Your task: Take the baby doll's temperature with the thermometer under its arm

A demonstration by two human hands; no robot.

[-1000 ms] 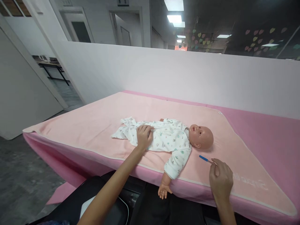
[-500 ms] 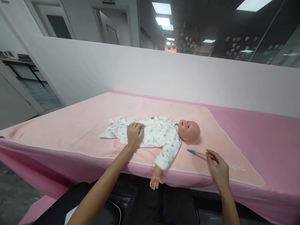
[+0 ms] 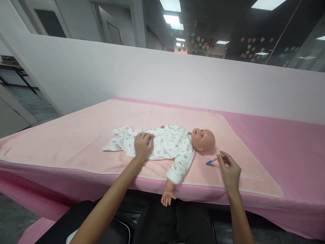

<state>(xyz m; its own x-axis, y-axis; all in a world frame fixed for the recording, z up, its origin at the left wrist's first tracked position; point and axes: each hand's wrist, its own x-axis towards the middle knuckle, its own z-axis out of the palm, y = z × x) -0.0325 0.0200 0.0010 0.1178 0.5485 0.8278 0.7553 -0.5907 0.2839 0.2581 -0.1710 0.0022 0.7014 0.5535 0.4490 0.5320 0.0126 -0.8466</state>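
Observation:
A baby doll (image 3: pixel 165 144) in a white printed sleepsuit lies on its back, head to the right, one arm reaching over the near edge. My left hand (image 3: pixel 143 145) rests on the suit's lower part with fingers curled. A small greyish spot shows by its thumb, but what the fingers hold is hidden. Right of the doll's head, my right hand (image 3: pixel 230 169) pinches a slim stick with a blue end (image 3: pixel 209 162). Its blue end points left and down, close above the blanket; whether it touches is unclear. Its exact kind cannot be made out.
A peach blanket (image 3: pixel 86 132) covers much of a table with a pink cloth (image 3: pixel 286 145). Behind it stands a white partition (image 3: pixel 177 78) with dark glass above. My dark-clothed legs (image 3: pixel 172 223) are beneath the near edge.
My right hand has moved slightly up and left. The stick has turned, so its blue end now tilts downward. My left hand stays on the doll. The view has shifted a little.

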